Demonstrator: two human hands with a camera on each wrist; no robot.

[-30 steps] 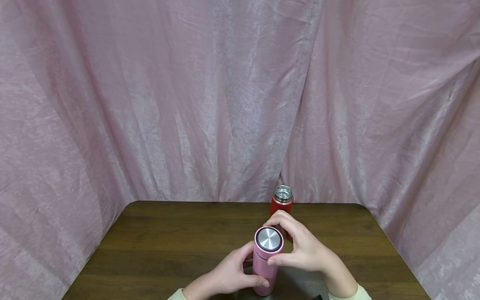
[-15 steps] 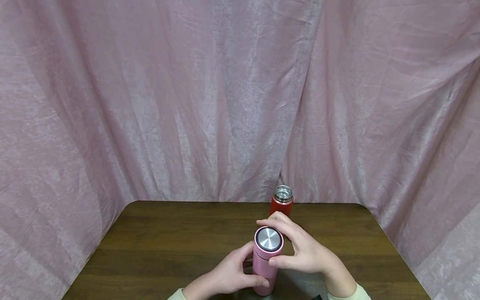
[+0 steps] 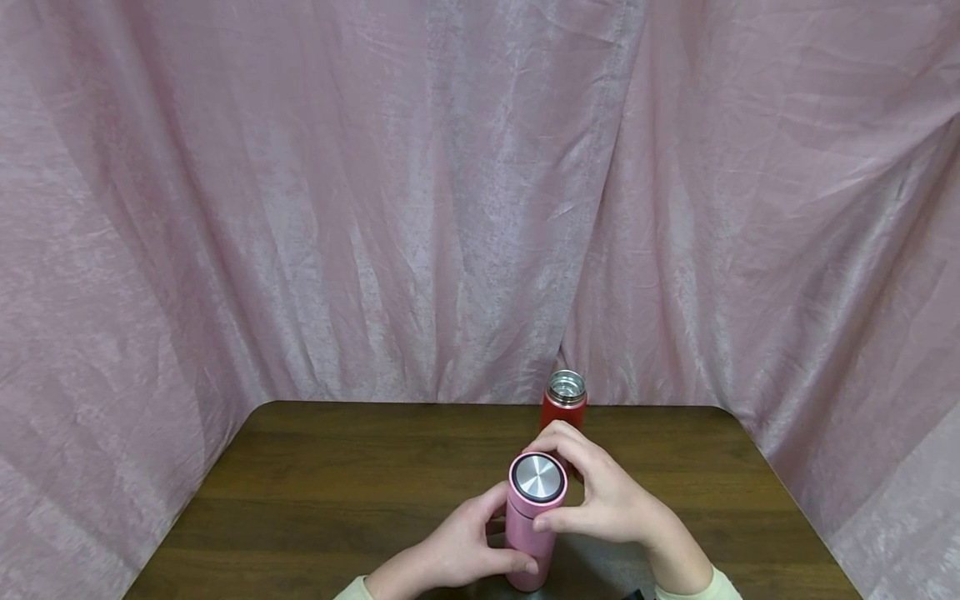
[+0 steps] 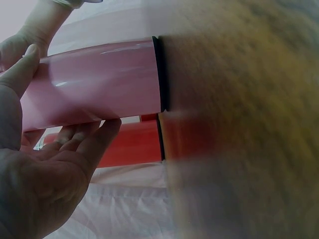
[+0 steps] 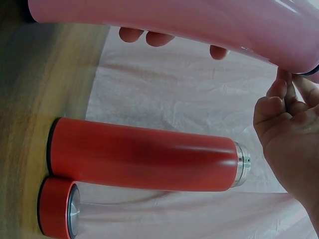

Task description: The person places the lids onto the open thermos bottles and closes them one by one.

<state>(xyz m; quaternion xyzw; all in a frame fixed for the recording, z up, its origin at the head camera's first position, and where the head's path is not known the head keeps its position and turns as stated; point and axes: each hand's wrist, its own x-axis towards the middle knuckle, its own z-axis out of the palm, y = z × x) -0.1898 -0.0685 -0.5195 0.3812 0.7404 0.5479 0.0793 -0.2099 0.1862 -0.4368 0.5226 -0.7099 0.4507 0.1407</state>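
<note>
A pink thermos bottle (image 3: 528, 546) stands upright near the table's front, its dark base meeting the wood in the left wrist view. My left hand (image 3: 468, 542) grips the body low down, thumb across the near side. At the top, my right hand (image 3: 603, 496) holds round the pink lid (image 3: 539, 478), which has a silver disc; the thumb lies at the seam and the fingers go behind. Behind the right hand is a red thermos bottle (image 3: 564, 412), its steel mouth uncovered. The right wrist view shows its red lid (image 5: 55, 206) standing on the table beside it.
The brown wooden table (image 3: 360, 467) has rounded far corners. Pink curtains (image 3: 375, 208) hang right behind its back edge and along the sides. The red thermos bottle stands between the pink one and that edge.
Half a second ago my right fingers reached further left over the lid; now they have drawn back round its far side. The left hand and both bottles have stayed in place.
</note>
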